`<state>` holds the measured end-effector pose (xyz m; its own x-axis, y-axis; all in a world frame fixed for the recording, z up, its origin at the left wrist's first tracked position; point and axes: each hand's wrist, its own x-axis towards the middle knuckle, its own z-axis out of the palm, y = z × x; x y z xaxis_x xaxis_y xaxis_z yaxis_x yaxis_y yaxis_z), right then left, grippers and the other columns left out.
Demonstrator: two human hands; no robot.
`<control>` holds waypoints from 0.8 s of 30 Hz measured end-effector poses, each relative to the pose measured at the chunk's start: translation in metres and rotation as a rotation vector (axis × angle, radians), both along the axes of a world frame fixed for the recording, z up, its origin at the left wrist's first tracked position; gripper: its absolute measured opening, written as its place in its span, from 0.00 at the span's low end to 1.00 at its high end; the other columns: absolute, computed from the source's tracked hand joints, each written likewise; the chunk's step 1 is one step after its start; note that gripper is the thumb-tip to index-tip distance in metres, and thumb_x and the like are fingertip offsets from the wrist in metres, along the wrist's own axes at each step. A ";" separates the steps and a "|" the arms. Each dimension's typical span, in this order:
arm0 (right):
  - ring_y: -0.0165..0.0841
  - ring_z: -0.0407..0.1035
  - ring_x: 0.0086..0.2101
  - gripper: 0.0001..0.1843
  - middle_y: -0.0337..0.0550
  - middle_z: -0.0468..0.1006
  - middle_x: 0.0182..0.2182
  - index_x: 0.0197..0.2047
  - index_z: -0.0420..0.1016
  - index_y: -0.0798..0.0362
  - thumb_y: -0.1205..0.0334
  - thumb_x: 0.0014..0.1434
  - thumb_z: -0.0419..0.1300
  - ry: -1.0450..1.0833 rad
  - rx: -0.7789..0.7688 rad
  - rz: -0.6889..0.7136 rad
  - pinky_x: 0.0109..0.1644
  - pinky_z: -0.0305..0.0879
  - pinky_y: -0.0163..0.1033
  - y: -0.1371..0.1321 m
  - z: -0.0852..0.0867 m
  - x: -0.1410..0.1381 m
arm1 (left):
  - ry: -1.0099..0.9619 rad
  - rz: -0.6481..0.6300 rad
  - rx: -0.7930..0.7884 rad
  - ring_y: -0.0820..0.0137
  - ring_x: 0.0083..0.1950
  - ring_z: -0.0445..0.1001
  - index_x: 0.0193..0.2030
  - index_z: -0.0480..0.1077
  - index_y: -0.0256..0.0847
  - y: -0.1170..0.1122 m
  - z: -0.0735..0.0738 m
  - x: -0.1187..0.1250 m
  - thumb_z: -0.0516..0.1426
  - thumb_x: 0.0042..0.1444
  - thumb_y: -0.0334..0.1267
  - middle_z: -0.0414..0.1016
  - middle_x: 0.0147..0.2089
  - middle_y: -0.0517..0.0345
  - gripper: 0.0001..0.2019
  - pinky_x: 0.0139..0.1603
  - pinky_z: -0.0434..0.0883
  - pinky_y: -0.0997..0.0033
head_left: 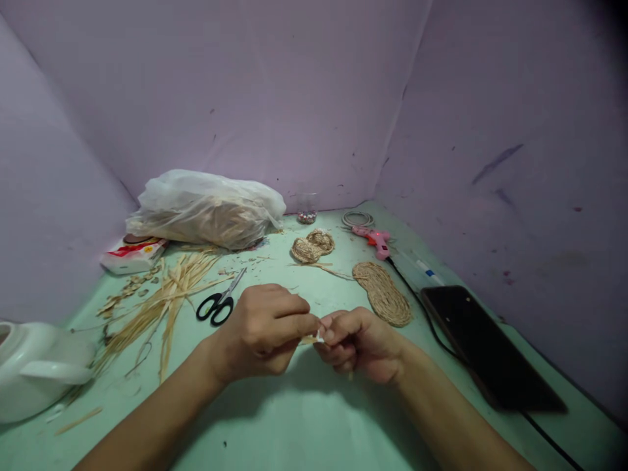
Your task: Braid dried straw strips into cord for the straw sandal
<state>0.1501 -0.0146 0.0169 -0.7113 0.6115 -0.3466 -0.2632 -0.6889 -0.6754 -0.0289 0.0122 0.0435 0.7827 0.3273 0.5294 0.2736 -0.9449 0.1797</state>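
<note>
Straw piece (310,339), short and pale, sat pinched between both hands just above the green surface (304,418), near the middle of the view. The left hand (262,330) was closed around one end, thumb and forefinger pressed together on it. The right hand (360,343) gripped the other end with its fingers curled in; a thin sliver of straw poked out beneath that fist. The two sets of fingertips were almost touching, and most of the straw piece was hidden by them.

Black-handled scissors (219,303) lay on the surface just beyond the left hand, blades pointing away. To their left spread a loose bundle of straw (167,297), with small scraps scattered beside it. Further back rested a clear plastic bag (209,209) stuffed with more straw, and a red and white pack (132,255) lay at its left end. A white pot (34,369) stood at the left edge.

Beyond the right hand lay a flat oval mat (383,294) of woven straw, and behind it two small coiled rounds (313,246) touched each other. A pink glue gun (373,239) lay near the back corner, its black cable (422,307) running past a dark phone (483,347) on the right. A small jar (307,212) stood against the lilac wall.
</note>
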 end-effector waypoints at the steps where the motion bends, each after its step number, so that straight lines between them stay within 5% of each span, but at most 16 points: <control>1: 0.20 0.34 0.15 0.04 0.30 0.48 0.13 0.17 0.57 0.55 0.69 0.37 0.51 -0.012 -0.008 0.004 0.18 0.28 0.30 0.000 -0.001 0.001 | -0.021 -0.012 0.082 0.73 0.27 0.67 0.35 0.71 0.41 0.001 -0.003 0.000 0.49 0.45 0.26 0.73 0.28 0.54 0.13 0.29 0.62 0.72; 7: 0.20 0.37 0.15 0.05 0.31 0.52 0.14 0.17 0.57 0.56 0.70 0.37 0.53 -0.105 0.009 -0.047 0.18 0.29 0.29 0.001 -0.002 0.001 | -0.113 0.046 0.296 0.74 0.28 0.68 0.51 0.61 0.39 0.004 -0.022 0.003 0.52 0.46 0.28 0.73 0.31 0.56 0.22 0.29 0.64 0.73; 10: 0.20 0.38 0.15 0.04 0.30 0.52 0.13 0.18 0.61 0.57 0.69 0.37 0.54 -0.092 0.062 -0.155 0.18 0.31 0.30 0.001 0.003 0.000 | -0.193 0.243 0.237 0.73 0.30 0.69 0.50 0.62 0.39 0.005 -0.022 0.004 0.53 0.47 0.29 0.74 0.34 0.54 0.21 0.31 0.64 0.73; 12: 0.20 0.39 0.16 0.04 0.29 0.52 0.13 0.19 0.63 0.57 0.68 0.38 0.56 -0.110 0.180 -0.362 0.19 0.32 0.30 0.002 0.006 -0.002 | -0.297 0.444 0.009 0.72 0.31 0.69 0.42 0.69 0.37 0.008 -0.019 0.005 0.53 0.48 0.30 0.74 0.33 0.53 0.13 0.32 0.65 0.72; 14: 0.19 0.39 0.16 0.05 0.29 0.51 0.13 0.21 0.64 0.57 0.66 0.39 0.58 -0.161 0.286 -0.553 0.19 0.33 0.31 0.002 0.007 -0.003 | -0.396 0.569 -0.438 0.73 0.27 0.68 0.33 0.71 0.35 0.010 -0.015 0.007 0.54 0.46 0.32 0.72 0.27 0.54 0.08 0.30 0.65 0.72; 16: 0.20 0.39 0.16 0.05 0.28 0.51 0.13 0.21 0.64 0.56 0.65 0.40 0.58 -0.225 0.341 -0.639 0.20 0.34 0.31 0.003 0.005 -0.004 | -0.451 0.512 -0.940 0.75 0.24 0.66 0.29 0.71 0.34 0.010 -0.013 0.010 0.57 0.43 0.33 0.71 0.23 0.57 0.06 0.27 0.64 0.73; 18: 0.20 0.40 0.16 0.05 0.28 0.51 0.12 0.22 0.66 0.56 0.64 0.42 0.58 -0.288 0.381 -0.642 0.20 0.36 0.31 0.003 0.002 -0.006 | -0.504 0.378 -1.269 0.76 0.24 0.65 0.29 0.72 0.34 0.008 -0.012 0.015 0.59 0.39 0.33 0.71 0.24 0.58 0.08 0.27 0.63 0.74; 24: 0.22 0.48 0.19 0.08 0.32 0.58 0.15 0.20 0.66 0.56 0.61 0.41 0.59 -0.497 0.585 -0.669 0.23 0.44 0.32 0.001 -0.001 -0.013 | -0.665 0.270 -1.431 0.80 0.23 0.61 0.25 0.72 0.34 -0.001 -0.014 0.023 0.62 0.36 0.33 0.68 0.22 0.61 0.07 0.27 0.60 0.77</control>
<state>0.1376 -0.0139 0.0156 -0.0182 0.9994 -0.0288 -0.0714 -0.0300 -0.9970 -0.0062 0.0114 0.0295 0.3885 0.9145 -0.1130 -0.0873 0.1587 0.9835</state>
